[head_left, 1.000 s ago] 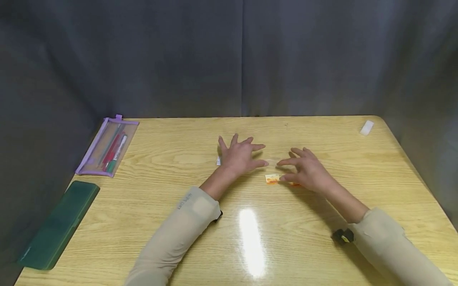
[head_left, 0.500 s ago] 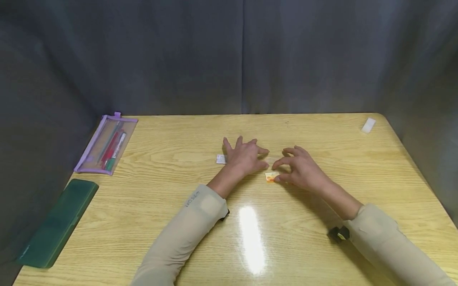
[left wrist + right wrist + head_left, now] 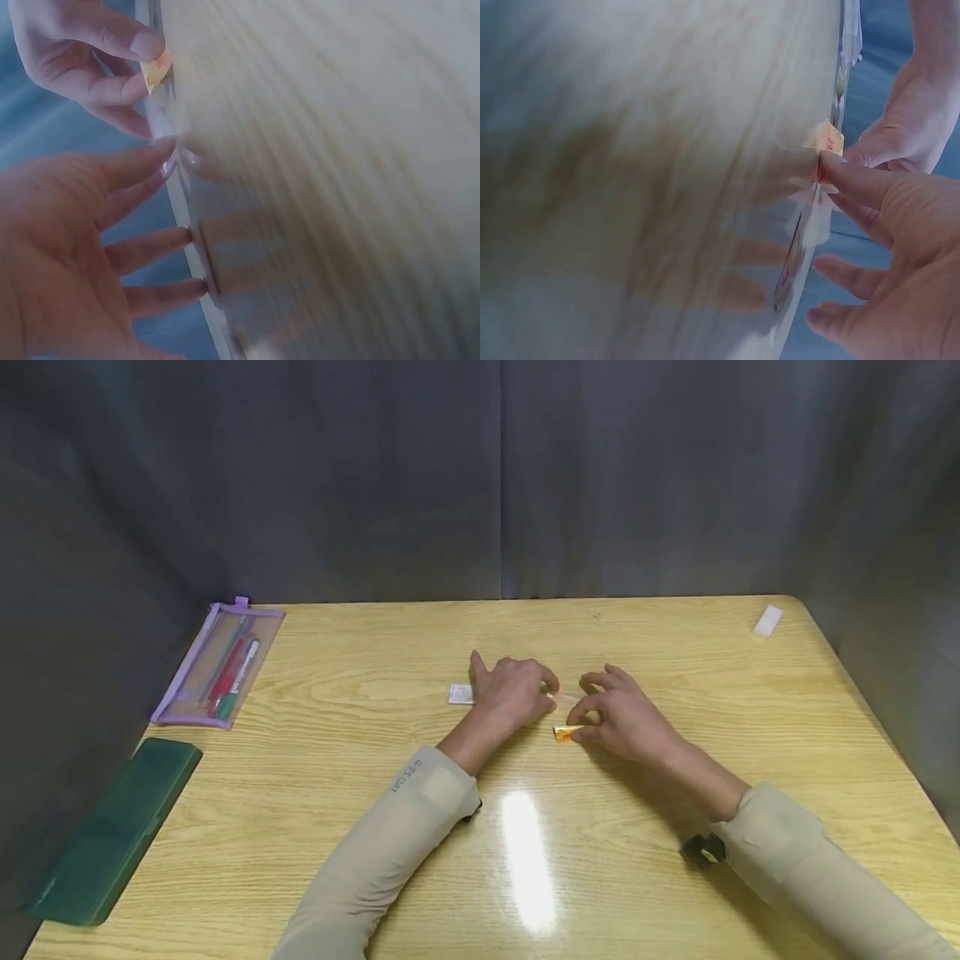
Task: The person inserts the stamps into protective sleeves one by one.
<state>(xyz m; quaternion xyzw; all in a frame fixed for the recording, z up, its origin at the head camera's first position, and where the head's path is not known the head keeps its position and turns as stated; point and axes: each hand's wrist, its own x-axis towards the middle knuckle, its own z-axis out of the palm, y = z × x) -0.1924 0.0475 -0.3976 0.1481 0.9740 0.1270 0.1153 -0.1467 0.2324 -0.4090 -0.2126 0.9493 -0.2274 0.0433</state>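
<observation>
My right hand [image 3: 628, 717] pinches a small yellow-and-orange printed piece of paper [image 3: 564, 734] between thumb and index finger. The paper looks bent up in the right wrist view, low over the tabletop. My left hand [image 3: 512, 693] is just to its left, thumb and index finger pinching a shiny bit of clear plastic film [image 3: 169, 160]. Its other fingers reach down to the table in the left wrist view. Partly covered by the left hand, a small white printed piece [image 3: 461, 694] lies on the wood.
On the left of the wooden table [image 3: 360, 652] lie a purple-edged mesh pouch [image 3: 255, 672] with several pens and a long green case [image 3: 120, 831]. A small white block [image 3: 768, 621] sits in the far right corner. Dark curtains [image 3: 375, 485] hang behind.
The right hand has moved left and now pinches the yellow-and-orange paper, which has bent up. The left hand has moved slightly right, and its spread fingers have closed onto the clear film.
</observation>
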